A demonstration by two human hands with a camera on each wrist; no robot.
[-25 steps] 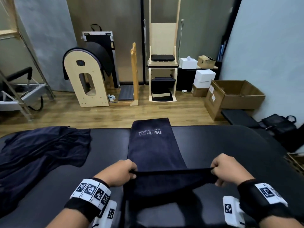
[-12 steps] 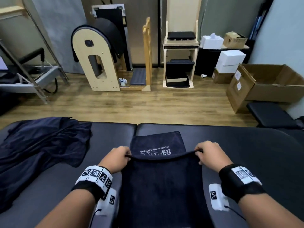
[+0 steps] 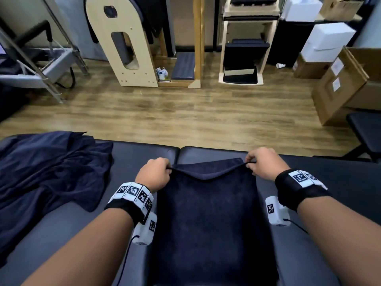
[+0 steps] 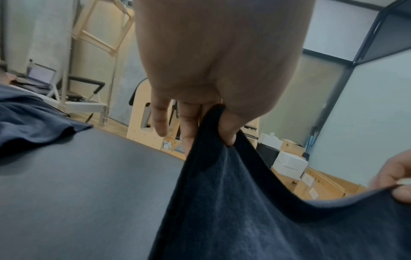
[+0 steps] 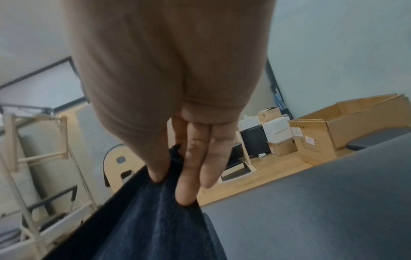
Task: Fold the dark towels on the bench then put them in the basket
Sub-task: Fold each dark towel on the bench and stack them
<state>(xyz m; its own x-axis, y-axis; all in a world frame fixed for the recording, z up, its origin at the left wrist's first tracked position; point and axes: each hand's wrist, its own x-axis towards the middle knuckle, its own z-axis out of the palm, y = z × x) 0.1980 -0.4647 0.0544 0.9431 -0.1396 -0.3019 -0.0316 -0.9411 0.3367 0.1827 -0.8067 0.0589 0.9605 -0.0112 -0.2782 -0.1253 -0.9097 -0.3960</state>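
Note:
A dark navy towel (image 3: 208, 219) lies lengthwise on the black padded bench (image 3: 321, 205), its near half folded forward over the far half. My left hand (image 3: 153, 175) pinches the folded edge's left corner, and my right hand (image 3: 262, 164) pinches the right corner. Both corners sit close to the towel's far end, with the edge sagging between them. The left wrist view shows thumb and fingers (image 4: 227, 133) nipping the towel (image 4: 255, 211). In the right wrist view the thumb and fingers (image 5: 186, 184) clamp the towel (image 5: 151, 219). No basket is in view.
A heap of unfolded dark towels (image 3: 41, 174) lies on the bench's left part. Beyond the bench's far edge is wooden floor with wooden exercise equipment (image 3: 123, 44), cardboard boxes (image 3: 346, 85) at the right and a black stool (image 3: 367, 129).
Both hands carried the towel's near edge forward, away from me, over the printed far end, which is now covered. The head camera tilted further down.

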